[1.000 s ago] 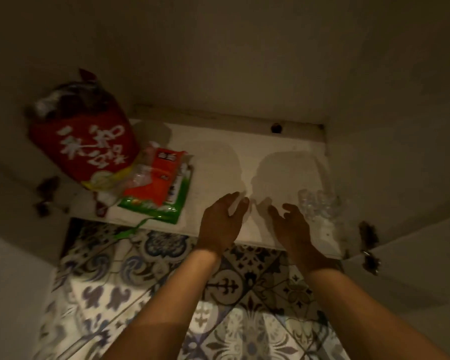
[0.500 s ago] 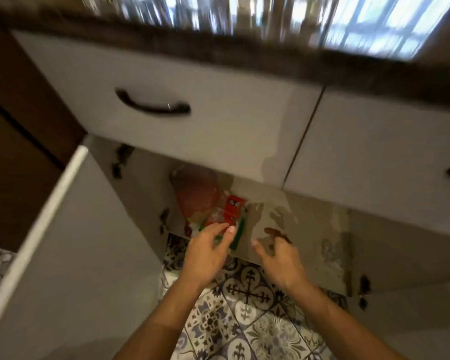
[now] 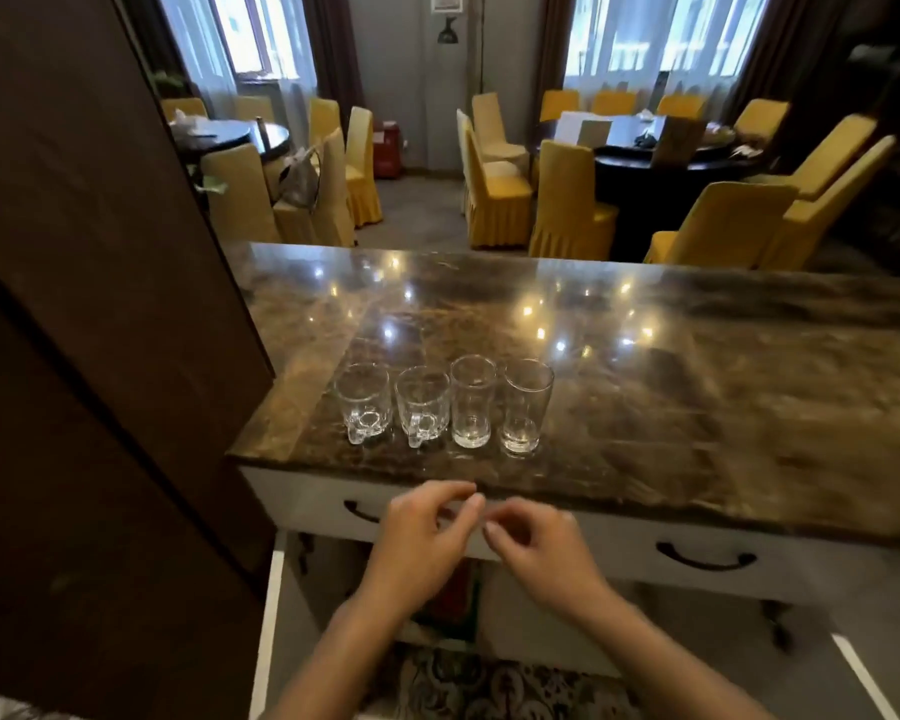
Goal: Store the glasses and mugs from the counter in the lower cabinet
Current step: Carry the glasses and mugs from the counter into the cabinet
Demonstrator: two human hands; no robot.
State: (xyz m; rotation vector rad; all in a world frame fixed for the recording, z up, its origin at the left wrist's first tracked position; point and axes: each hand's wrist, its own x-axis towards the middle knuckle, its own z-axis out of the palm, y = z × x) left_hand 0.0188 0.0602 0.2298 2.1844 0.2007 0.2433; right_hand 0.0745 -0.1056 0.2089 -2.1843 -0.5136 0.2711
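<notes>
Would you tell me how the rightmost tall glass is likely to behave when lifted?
The rightmost tall glass is clear glass, so probably rigid and fragile. Its smooth wall has no handle, so it may be slippery. Tall and narrow-based, it could tip if nudged.

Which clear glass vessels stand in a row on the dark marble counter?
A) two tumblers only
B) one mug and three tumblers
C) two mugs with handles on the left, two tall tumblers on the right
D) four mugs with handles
C: from the left, the row on the dark marble counter holds a first clear glass mug with a handle, a second handled mug, a first tall clear tumbler and a second tall tumbler.
</notes>
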